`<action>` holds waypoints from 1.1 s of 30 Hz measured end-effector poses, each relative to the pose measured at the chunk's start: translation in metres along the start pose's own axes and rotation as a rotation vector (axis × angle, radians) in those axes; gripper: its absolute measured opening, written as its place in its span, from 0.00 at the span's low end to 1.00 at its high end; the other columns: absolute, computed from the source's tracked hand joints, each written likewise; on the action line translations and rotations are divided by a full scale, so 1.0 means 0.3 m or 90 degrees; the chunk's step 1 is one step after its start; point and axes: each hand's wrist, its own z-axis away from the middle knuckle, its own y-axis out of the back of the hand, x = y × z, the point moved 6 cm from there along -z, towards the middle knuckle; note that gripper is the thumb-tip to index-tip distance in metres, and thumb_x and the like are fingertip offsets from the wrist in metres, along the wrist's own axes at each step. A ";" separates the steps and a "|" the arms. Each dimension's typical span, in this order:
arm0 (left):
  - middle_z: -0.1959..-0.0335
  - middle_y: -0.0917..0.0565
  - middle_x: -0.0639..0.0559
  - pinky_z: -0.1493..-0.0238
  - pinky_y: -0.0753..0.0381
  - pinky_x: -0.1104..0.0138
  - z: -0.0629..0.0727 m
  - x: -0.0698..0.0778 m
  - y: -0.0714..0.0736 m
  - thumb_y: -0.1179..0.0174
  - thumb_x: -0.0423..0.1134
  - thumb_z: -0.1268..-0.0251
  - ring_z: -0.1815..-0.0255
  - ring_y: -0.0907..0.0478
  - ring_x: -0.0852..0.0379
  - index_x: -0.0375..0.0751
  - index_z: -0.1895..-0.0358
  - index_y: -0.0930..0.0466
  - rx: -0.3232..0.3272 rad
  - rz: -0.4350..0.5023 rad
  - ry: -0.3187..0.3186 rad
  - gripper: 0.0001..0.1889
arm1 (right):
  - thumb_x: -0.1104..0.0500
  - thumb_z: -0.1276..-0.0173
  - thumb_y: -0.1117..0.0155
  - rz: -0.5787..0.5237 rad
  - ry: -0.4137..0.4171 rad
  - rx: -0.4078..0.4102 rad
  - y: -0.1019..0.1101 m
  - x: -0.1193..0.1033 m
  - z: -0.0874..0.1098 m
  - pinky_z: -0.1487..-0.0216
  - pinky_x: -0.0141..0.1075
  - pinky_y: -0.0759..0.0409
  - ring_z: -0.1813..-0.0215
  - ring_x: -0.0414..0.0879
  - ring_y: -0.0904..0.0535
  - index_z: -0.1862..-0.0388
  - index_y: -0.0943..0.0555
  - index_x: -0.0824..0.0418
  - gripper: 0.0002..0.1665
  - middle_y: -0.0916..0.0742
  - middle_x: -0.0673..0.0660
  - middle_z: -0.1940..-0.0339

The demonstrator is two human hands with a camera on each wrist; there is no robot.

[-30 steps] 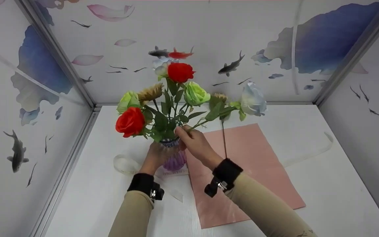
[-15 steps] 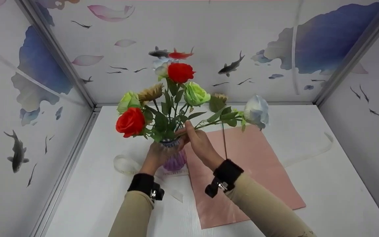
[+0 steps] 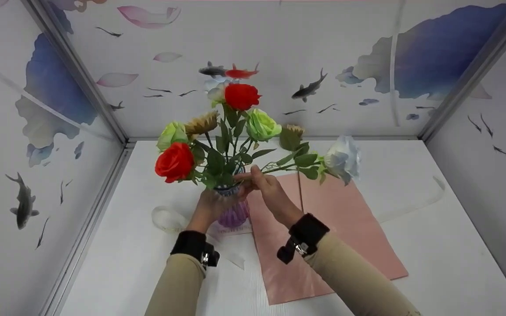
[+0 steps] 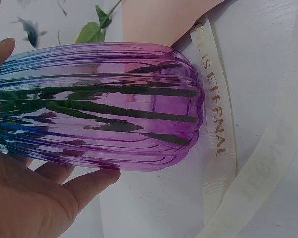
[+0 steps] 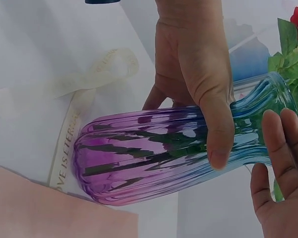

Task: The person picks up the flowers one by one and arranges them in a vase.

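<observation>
A ribbed glass vase [image 5: 139, 153], blue at the mouth and purple at the base, holds red roses [image 3: 175, 162], light green roses [image 3: 263, 125] and a brown sunflower [image 3: 202, 123]. Green stems show inside it. My left hand [image 4: 35, 193] grips the vase round its upper body. A pale blue rose [image 3: 343, 159] leans out far to the right, its leafy stem running to my right hand [image 3: 270, 193], which pinches it near the vase mouth. In the right wrist view, the right hand's fingers [image 5: 275, 134] lie right at the rim; the pinched part of the stem is hidden there.
Pink wrapping paper [image 3: 323, 245] lies on the white table [image 3: 446, 245] to the right of the vase. Another sunflower [image 3: 291, 137] on a thin stem lies across it. A cream ribbon [image 4: 216, 119] with gold lettering curls by the vase base. Printed panels stand around the table.
The pale blue rose has swung down and slightly right as my right hand turned its stem. The right wrist has shifted slightly right. The left hand and vase have stayed put.
</observation>
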 end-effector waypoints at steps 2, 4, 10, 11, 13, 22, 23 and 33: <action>0.30 0.27 0.31 0.26 0.33 0.49 -0.001 -0.005 0.001 0.32 0.52 0.40 0.27 0.31 0.39 0.26 0.26 0.41 0.009 0.030 0.012 0.47 | 0.31 0.19 0.62 0.014 0.004 0.020 0.004 0.002 0.000 0.30 0.53 0.31 0.60 0.58 0.17 0.42 0.15 0.64 0.43 0.15 0.67 0.66; 0.31 0.25 0.33 0.26 0.33 0.50 -0.003 -0.010 0.001 0.30 0.54 0.43 0.28 0.29 0.41 0.28 0.25 0.40 0.020 0.061 0.023 0.48 | 0.33 0.18 0.62 0.025 0.005 0.046 0.008 0.002 0.000 0.30 0.51 0.32 0.62 0.59 0.17 0.41 0.15 0.63 0.41 0.16 0.67 0.67; 0.26 0.30 0.36 0.24 0.36 0.51 -0.002 -0.021 -0.003 0.28 0.59 0.45 0.24 0.34 0.42 0.32 0.22 0.43 0.014 0.093 0.046 0.54 | 0.40 0.16 0.59 0.048 0.014 0.096 0.021 -0.003 0.002 0.36 0.48 0.26 0.64 0.60 0.19 0.41 0.17 0.63 0.33 0.18 0.68 0.68; 0.25 0.31 0.36 0.23 0.37 0.51 0.000 -0.021 -0.003 0.28 0.61 0.45 0.23 0.35 0.42 0.32 0.21 0.44 0.010 0.092 0.052 0.56 | 0.41 0.16 0.57 0.055 0.014 0.101 0.024 -0.004 0.002 0.37 0.47 0.24 0.63 0.60 0.19 0.42 0.16 0.63 0.32 0.18 0.67 0.67; 0.23 0.33 0.36 0.22 0.39 0.51 0.004 -0.019 -0.002 0.28 0.64 0.46 0.21 0.38 0.42 0.33 0.20 0.47 0.001 0.087 0.057 0.58 | 0.41 0.17 0.54 0.065 0.012 0.101 0.026 -0.003 0.003 0.37 0.45 0.23 0.61 0.58 0.18 0.43 0.16 0.62 0.30 0.17 0.66 0.65; 0.27 0.29 0.35 0.24 0.35 0.50 0.007 -0.009 -0.001 0.30 0.57 0.42 0.25 0.33 0.41 0.30 0.23 0.42 0.000 0.087 0.056 0.51 | 0.37 0.19 0.52 0.014 0.025 0.056 0.029 0.000 0.006 0.28 0.50 0.32 0.56 0.57 0.17 0.44 0.15 0.65 0.35 0.14 0.72 0.58; 0.27 0.29 0.35 0.24 0.35 0.50 0.008 -0.010 -0.002 0.30 0.56 0.41 0.25 0.33 0.41 0.30 0.23 0.42 0.001 0.088 0.059 0.50 | 0.35 0.19 0.54 0.011 0.030 0.054 0.031 0.001 0.007 0.27 0.52 0.35 0.55 0.57 0.17 0.44 0.15 0.65 0.37 0.14 0.72 0.58; 0.25 0.30 0.37 0.23 0.37 0.50 0.009 -0.018 -0.005 0.28 0.55 0.42 0.23 0.36 0.42 0.34 0.21 0.44 0.010 0.106 0.085 0.51 | 0.39 0.15 0.62 0.120 0.041 0.090 0.030 -0.020 0.008 0.37 0.47 0.25 0.61 0.54 0.18 0.46 0.14 0.62 0.35 0.14 0.56 0.65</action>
